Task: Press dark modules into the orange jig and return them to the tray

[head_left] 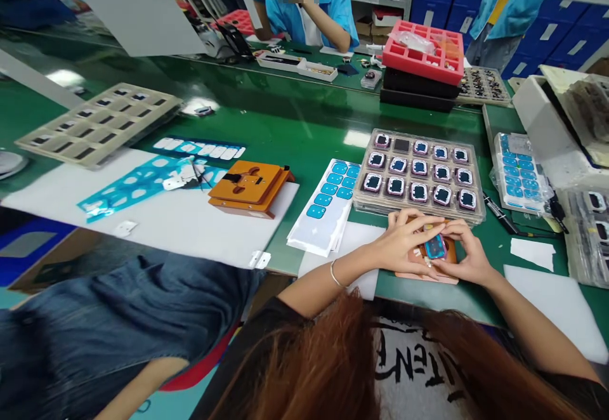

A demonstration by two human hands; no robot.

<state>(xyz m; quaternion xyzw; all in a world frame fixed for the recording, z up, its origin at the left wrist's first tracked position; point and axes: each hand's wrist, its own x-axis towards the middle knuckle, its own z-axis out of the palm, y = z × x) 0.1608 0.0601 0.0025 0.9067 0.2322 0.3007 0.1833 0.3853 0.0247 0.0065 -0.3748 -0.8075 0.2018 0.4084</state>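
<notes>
Both my hands press on a small watch body with a blue film on its face (435,247), seated in an orange-brown fixture (450,275) at the table's near edge. My left hand (404,240) covers its left side with fingers spread over the top. My right hand (469,254) holds its right side with fingertips on the film. Just beyond them lies a clear tray (371,204) with rows of similar watch bodies. A sheet of blue film stickers (328,204) lies to the left of the tray.
Another orange fixture (250,186) and blue sticker backing strips (137,184) sit on a white mat to the left. A beige tray (102,122) lies far left. A red tray on black trays (423,58) stands at the back, where a person in blue sits. Sticker packs (518,172) lie right.
</notes>
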